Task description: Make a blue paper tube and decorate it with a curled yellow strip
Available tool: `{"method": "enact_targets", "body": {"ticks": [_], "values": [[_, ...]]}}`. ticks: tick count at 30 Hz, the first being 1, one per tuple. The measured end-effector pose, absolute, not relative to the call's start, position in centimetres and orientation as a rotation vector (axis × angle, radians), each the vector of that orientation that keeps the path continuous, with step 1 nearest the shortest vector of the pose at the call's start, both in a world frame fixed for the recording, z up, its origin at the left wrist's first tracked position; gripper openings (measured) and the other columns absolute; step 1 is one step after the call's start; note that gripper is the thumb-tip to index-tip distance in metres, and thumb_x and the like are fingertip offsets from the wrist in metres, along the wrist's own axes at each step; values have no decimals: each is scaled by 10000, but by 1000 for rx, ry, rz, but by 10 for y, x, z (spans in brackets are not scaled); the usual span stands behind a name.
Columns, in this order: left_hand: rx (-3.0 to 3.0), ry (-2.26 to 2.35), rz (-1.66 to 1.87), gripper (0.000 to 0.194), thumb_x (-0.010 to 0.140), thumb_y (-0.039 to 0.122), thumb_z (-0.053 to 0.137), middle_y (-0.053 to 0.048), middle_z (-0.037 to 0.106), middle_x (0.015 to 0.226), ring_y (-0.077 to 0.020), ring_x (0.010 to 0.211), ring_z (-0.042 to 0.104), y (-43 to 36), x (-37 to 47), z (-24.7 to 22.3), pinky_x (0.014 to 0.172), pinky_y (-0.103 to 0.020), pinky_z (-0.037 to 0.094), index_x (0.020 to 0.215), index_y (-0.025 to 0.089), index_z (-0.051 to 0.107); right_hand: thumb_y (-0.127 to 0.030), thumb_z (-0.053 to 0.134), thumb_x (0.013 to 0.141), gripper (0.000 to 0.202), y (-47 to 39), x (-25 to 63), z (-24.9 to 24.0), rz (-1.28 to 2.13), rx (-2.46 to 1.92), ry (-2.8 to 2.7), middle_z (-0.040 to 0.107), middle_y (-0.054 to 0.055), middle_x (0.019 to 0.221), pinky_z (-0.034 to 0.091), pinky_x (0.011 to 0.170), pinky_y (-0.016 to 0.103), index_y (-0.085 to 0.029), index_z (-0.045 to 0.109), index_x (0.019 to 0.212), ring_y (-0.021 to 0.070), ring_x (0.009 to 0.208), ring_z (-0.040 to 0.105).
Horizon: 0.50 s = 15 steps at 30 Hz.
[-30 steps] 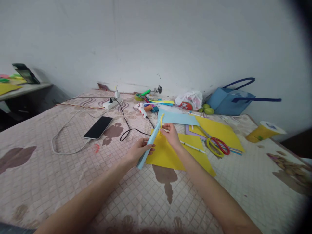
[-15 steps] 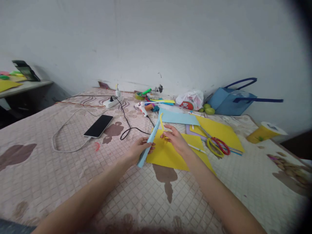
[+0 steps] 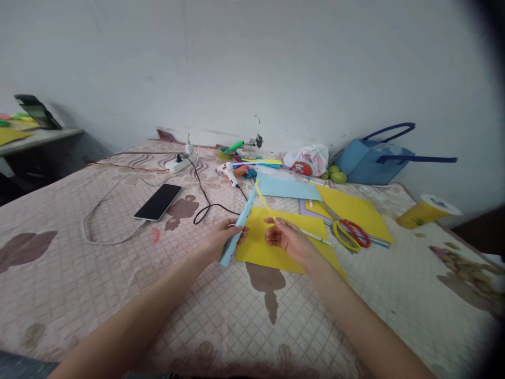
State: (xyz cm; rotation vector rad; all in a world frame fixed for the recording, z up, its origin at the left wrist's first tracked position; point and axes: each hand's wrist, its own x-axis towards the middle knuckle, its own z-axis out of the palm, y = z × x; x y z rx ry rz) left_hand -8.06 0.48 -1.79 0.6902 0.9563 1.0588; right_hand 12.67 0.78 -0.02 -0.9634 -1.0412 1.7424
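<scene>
My left hand (image 3: pixel 224 237) is closed around a narrow folded piece of light blue paper (image 3: pixel 231 245), held on edge and slanting away from me. In my right hand (image 3: pixel 290 238) a thin yellow paper strip (image 3: pixel 261 196) is pinched between thumb and finger, its far end near the top of the blue piece. Beneath both hands lies a yellow paper sheet (image 3: pixel 256 252). A white pen (image 3: pixel 315 238) rests on that sheet, beside my right hand. To the right, scissors (image 3: pixel 349 234) with yellow and red handles lie partly over more paper.
A phone (image 3: pixel 158 202) on a cable lies left. Behind are a power strip (image 3: pixel 178 164), a glue gun (image 3: pixel 228 172), a light blue sheet (image 3: pixel 290 188), a plastic bag (image 3: pixel 305 160) and a blue bag (image 3: pixel 373 162). A yellow roll (image 3: pixel 424 212) stands right, near stacked yellow paper (image 3: pixel 359 208).
My right hand has shifted slightly right and down, its fingers now closer together on the yellow strip. My left hand keeps the blue paper at nearly the same place.
</scene>
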Motion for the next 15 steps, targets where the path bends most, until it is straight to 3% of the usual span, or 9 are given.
{"method": "enact_targets", "body": {"ticks": [8, 12, 15], "values": [[759, 906, 1062, 221, 749, 126, 630, -90, 677, 903, -108, 671, 632, 5, -84, -17, 613, -211, 498, 953, 143, 544, -420, 359, 921, 388, 6, 129, -3, 2097, -987, -672, 649, 40, 647, 351, 364, 153, -126, 605, 980, 78, 486, 562], [842, 892, 1097, 254, 740, 158, 652, -99, 667, 941, -121, 711, 637, 5, -88, -10, 659, -242, 500, 962, 144, 529, -432, 373, 911, 348, 1, 129, -4, 2025, -1085, -766, 676, 63, 725, 355, 367, 148, -164, 556, 1038, 88, 512, 576], [903, 903, 1129, 317, 713, 200, 689, -98, 662, 951, -127, 715, 635, 5, -91, -3, 670, -259, 498, 983, 146, 531, -402, 474, 863, 283, -4, 129, -3, 1780, -1199, -968, 673, 50, 770, 392, 403, 177, -213, 521, 1069, 108, 546, 585]]}}
